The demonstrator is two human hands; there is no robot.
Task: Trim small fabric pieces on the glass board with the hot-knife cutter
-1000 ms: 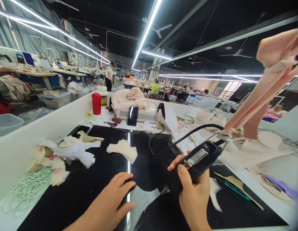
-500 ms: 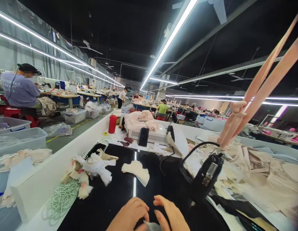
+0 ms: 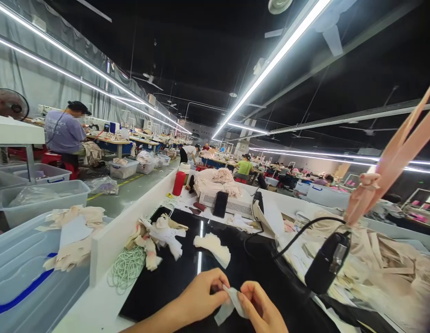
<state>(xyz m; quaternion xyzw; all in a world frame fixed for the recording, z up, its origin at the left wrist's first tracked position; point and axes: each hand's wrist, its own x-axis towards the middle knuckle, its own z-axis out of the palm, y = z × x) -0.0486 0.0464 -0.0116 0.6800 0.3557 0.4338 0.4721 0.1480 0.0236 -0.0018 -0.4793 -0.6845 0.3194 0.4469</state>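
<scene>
Between my two hands is a small strip of pale, whitish fabric. The fingers of my left hand pinch its upper edge, and my right hand grips its right side. Both hands are above the glossy black work surface, close to its near side. Just beyond them lies a stack of cream fabric pieces. Farther left on the surface's edge are white fabric pieces and a coil of pale green cord.
A black hand tool hangs on pink straps at the right, its cable looping leftward. Beige fabric is heaped behind it. A phone and red bottle stand at the back. Left is a lidded bin; co-workers sit beyond.
My hands have come up and farther into view, and the pale strip between them now shows more fully. The camera view has shifted left.
</scene>
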